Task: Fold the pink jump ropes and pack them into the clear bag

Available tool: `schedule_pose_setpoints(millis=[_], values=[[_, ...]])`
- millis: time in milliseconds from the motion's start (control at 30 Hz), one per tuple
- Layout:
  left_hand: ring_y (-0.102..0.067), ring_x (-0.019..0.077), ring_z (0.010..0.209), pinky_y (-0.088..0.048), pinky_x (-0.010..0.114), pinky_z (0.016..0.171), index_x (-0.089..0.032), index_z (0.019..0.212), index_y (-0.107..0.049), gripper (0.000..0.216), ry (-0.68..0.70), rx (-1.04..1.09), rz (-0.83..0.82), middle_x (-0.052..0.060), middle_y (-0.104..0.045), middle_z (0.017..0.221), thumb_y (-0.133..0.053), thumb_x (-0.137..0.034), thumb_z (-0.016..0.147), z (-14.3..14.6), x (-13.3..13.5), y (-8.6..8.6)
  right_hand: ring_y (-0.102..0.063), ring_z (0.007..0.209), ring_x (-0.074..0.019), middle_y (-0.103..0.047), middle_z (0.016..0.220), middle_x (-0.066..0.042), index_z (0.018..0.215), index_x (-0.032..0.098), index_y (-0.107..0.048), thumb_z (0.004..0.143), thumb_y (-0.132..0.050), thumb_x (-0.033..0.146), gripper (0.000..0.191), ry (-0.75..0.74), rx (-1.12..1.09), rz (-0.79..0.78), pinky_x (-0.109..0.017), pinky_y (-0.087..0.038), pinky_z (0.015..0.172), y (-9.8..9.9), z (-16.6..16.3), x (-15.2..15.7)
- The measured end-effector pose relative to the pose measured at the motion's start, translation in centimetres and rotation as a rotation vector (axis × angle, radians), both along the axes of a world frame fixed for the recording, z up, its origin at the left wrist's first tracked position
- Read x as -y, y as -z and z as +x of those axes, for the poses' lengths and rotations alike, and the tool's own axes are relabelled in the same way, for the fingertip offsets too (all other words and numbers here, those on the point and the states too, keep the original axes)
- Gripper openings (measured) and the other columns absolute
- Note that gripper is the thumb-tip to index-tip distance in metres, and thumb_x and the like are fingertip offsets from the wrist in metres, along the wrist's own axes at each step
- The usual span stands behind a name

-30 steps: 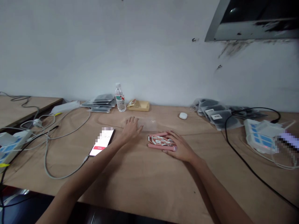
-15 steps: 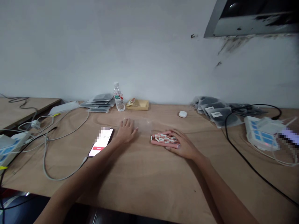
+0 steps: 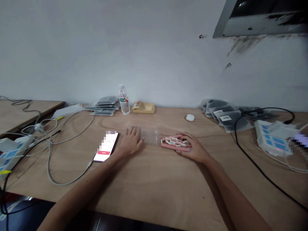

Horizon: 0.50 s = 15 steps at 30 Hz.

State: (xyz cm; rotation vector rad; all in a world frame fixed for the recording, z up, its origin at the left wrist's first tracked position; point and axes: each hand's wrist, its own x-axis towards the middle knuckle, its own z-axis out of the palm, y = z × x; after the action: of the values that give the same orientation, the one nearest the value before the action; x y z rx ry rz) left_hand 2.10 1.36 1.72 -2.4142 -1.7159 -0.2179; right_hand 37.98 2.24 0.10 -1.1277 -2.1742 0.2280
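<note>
1. My brown wooden table (image 3: 149,186) goes up to a pale grey wall (image 3: 144,48). A bit of another table (image 3: 19,115) shows on the left.
2. High on the right, a grey frame (image 3: 222,21) with a dark middle is on the wall, with dirty marks under it.
3. At the back are flat grey bags (image 3: 103,104), a water bottle (image 3: 124,106) standing up and a yellow tray (image 3: 147,109). A small white case (image 3: 190,118) and more grey bags (image 3: 226,118) lie farther right, and a power strip (image 3: 271,141) is near the right edge.
4. A phone (image 3: 106,146) with a lit screen lies just beside my left hand (image 3: 130,141).
5. My left arm reaches forward. That hand is palm down, fingers a little apart, resting at the end of a clear bag (image 3: 152,136). It grips nothing.
6. My right arm reaches in too. My right hand (image 3: 196,149) curls around the right end of a pink bundle (image 3: 173,143), thumb on the near side, fingers on the far side.
7. The pink bundle lies on the table, right next to the clear bag. Lots of little white bits show in its middle.
</note>
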Motion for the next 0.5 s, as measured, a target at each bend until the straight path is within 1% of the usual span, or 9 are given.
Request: schedule_pose_setpoints(millis=[167,267,333,433,467,500], values=[[-0.028,0.037,0.15,-0.023,0.057,0.12,-0.009,0.149,-0.042,0.06,0.004,0.002,-0.002,0.023,-0.036,0.159,-0.03,-0.048,0.104,0.1,0.3,0.0,-0.064,0.117,-0.0342,-0.068,0.126,-0.01,0.11,0.025,-0.067,0.068,-0.083,0.038,0.047,-0.059,-0.089,-0.008,-0.05,-0.052,0.099,0.1,0.1,-0.3],[-0.029,0.0371,0.15,-0.023,0.057,0.119,-0.009,0.148,-0.042,0.06,0.008,0.014,-0.005,0.023,-0.036,0.158,-0.031,-0.048,0.104,0.4,0.6,-0.2,-0.067,0.11,-0.0332,-0.069,0.124,-0.011,0.113,0.024,-0.066,0.069,-0.084,0.043,0.051,-0.002,-0.162,-0.03,-0.049,-0.055,0.094,0.2,0.2,-0.5],[-0.032,0.0376,0.148,-0.025,0.056,0.118,-0.009,0.147,-0.043,0.06,0.004,0.019,-0.016,0.023,-0.039,0.157,-0.033,-0.049,0.103,0.6,0.9,-0.7,-0.067,0.109,-0.0338,-0.069,0.122,-0.012,0.115,0.024,-0.065,0.069,-0.084,0.045,0.054,0.045,-0.18,-0.032,-0.051,-0.055,0.094,0.4,0.2,-0.5],[-0.044,0.0399,0.139,-0.03,0.057,0.114,-0.01,0.139,-0.052,0.063,-0.013,0.035,-0.031,0.024,-0.051,0.145,-0.038,-0.058,0.1,1.1,1.1,-1.8,-0.067,0.11,-0.0341,-0.069,0.125,-0.012,0.115,0.024,-0.064,0.069,-0.085,0.045,0.054,0.036,-0.196,-0.04,-0.051,-0.055,0.095,0.6,0.1,-0.5],[-0.045,0.0408,0.136,-0.03,0.058,0.113,-0.011,0.136,-0.054,0.066,-0.016,0.051,-0.027,0.024,-0.054,0.141,-0.04,-0.062,0.097,1.3,0.9,-2.1,-0.067,0.11,-0.0338,-0.068,0.126,-0.012,0.114,0.024,-0.064,0.069,-0.085,0.044,0.054,0.019,-0.207,-0.046,-0.051,-0.055,0.095,0.7,0.1,-0.4],[-0.044,0.0415,0.137,-0.029,0.059,0.113,-0.011,0.136,-0.054,0.071,-0.003,0.068,-0.021,0.024,-0.054,0.141,-0.041,-0.067,0.095,1.4,0.7,-2.3,-0.068,0.11,-0.0334,-0.068,0.127,-0.012,0.113,0.024,-0.063,0.069,-0.085,0.044,0.053,-0.001,-0.221,-0.058,-0.05,-0.056,0.095,0.7,0.0,-0.4]])
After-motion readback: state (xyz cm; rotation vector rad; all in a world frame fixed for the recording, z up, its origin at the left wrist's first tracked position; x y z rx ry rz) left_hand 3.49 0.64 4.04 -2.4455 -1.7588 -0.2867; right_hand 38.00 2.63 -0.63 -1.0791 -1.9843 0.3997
